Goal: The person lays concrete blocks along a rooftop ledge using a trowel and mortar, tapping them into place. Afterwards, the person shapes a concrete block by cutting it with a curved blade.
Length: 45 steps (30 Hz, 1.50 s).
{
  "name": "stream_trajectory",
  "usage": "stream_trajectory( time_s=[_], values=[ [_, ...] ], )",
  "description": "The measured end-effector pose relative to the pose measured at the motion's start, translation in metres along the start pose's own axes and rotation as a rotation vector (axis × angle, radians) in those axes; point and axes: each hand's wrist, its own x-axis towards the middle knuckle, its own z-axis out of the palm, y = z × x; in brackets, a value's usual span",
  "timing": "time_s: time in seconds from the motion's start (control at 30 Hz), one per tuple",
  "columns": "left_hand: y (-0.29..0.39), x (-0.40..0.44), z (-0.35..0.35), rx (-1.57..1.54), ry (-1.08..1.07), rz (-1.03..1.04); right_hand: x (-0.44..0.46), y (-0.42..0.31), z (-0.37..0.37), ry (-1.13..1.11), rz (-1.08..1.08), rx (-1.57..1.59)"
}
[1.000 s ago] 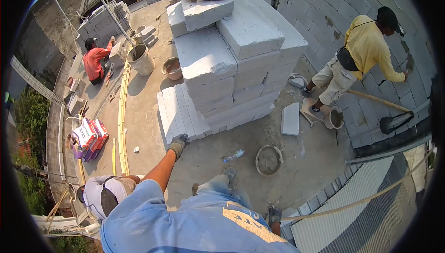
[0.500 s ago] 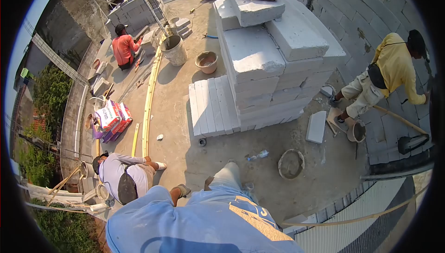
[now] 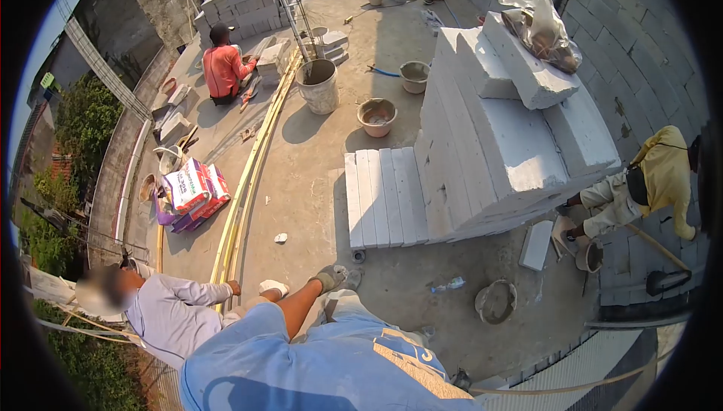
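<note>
My left hand [image 3: 327, 281], in a greyish glove, reaches forward from my blue sleeve over the concrete floor, near my shoe [image 3: 348, 278]. Its fingers do not show clearly, and I see nothing held in it. At the right edge of my blue shirt [image 3: 316, 366] is a small dark grey shape, seemingly my right hand [image 3: 460, 379] in a glove; its fingers cannot be made out. Close on my left, a person in a pale lavender top [image 3: 177, 309] has a hand [image 3: 234, 288] beside long yellowish wooden strips [image 3: 252, 177].
Ahead stands a tall stack of white blocks [image 3: 482, 147], a plastic bag [image 3: 538, 27] on top. Cement bags [image 3: 192, 189] lie left. A bucket [image 3: 317, 87], mortar tubs [image 3: 376, 116] and a water bottle [image 3: 448, 284] are around. People in red [image 3: 224, 68] and yellow [image 3: 663, 174] work nearby.
My view has shifted, so the block stack sits farther right. My left arm now stretches farther forward. The lavender-topped person has risen from a bent posture, head turned. A person's legs appear at the back.
</note>
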Motion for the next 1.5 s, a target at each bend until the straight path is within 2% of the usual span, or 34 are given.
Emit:
stream_trajectory(
  time_s=[0.03,0.1,0.17,0.27,0.33,0.4,0.5,0.53,0.6,0.73,0.83,0.87,0.93,0.97,1.03,1.07,1.13,1.2,1.23,1.33,1.37,1.47,1.5],
  values=[
    [-0.023,-0.001,-0.017,-0.012,-0.05,-0.115,-0.006,-0.005,0.02,0.004,0.009,-0.008],
    [-0.123,0.012,-0.021,0.63,0.03,0.273,-0.017,-0.012,0.056,0.013,0.028,-0.018],
    [-0.154,-0.012,-0.065,0.659,-0.057,-0.055,-0.029,-0.015,0.083,0.015,0.051,-0.028],
    [-0.199,-0.055,-0.111,0.513,-0.132,-0.492,-0.045,-0.021,0.116,0.023,0.073,-0.037],
    [-0.225,-0.075,-0.125,0.471,-0.166,-0.637,-0.05,-0.023,0.129,0.02,0.073,-0.052],
    [-0.237,-0.089,-0.133,0.454,-0.195,-0.685,-0.054,-0.023,0.136,0.017,0.062,-0.061],
    [-0.236,-0.097,-0.12,0.478,-0.232,-0.602,-0.059,-0.017,0.139,0.007,0.048,-0.069],
    [-0.231,-0.096,-0.111,0.51,-0.232,-0.513,-0.06,-0.016,0.14,0.006,0.046,-0.067],
    [-0.264,-0.078,-0.06,0.652,-0.213,-0.241,-0.063,-0.013,0.144,-0.002,0.043,-0.061],
    [-0.163,-0.081,-0.071,0.362,-0.272,-0.14,-0.058,0.005,0.14,-0.012,0.037,-0.033],
    [-0.137,-0.072,-0.07,0.7,-0.315,0.084,-0.052,0.021,0.143,-0.017,0.041,-0.005],
    [-0.139,-0.073,-0.076,0.713,-0.321,0.083,-0.05,0.027,0.144,-0.018,0.046,0.004],
    [-0.147,-0.079,-0.087,0.655,-0.127,0.275,-0.044,0.039,0.147,-0.029,0.054,0.022],
    [-0.158,-0.078,-0.089,0.666,-0.139,0.269,-0.047,0.043,0.148,-0.026,0.06,0.032],
    [-0.184,-0.074,-0.094,0.245,-0.053,-0.048,-0.049,0.05,0.151,-0.03,0.074,0.047],
    [-0.186,-0.082,-0.103,0.256,-0.058,-0.055,-0.05,0.053,0.155,-0.033,0.079,0.053],
    [-0.186,-0.094,-0.126,0.701,-0.07,0.012,-0.049,0.06,0.158,-0.035,0.092,0.068],
    [-0.194,-0.103,-0.134,0.683,-0.067,-0.047,-0.049,0.064,0.163,-0.035,0.099,0.08],
    [-0.197,-0.109,-0.135,0.289,-0.069,-0.247,-0.047,0.066,0.165,-0.032,0.104,0.088],
    [-0.201,-0.111,-0.141,0.46,-0.179,-0.268,-0.05,0.065,0.173,-0.021,0.108,0.109],
    [-0.203,-0.113,-0.14,0.191,-0.128,-0.332,-0.049,0.062,0.176,-0.018,0.11,0.112],
    [-0.205,-0.093,-0.145,-0.061,-0.113,-0.373,-0.048,0.049,0.189,0.004,0.109,0.124],
    [-0.202,-0.078,-0.149,0.159,-0.2,-0.305,-0.048,0.041,0.196,0.014,0.109,0.131]
  ],
)
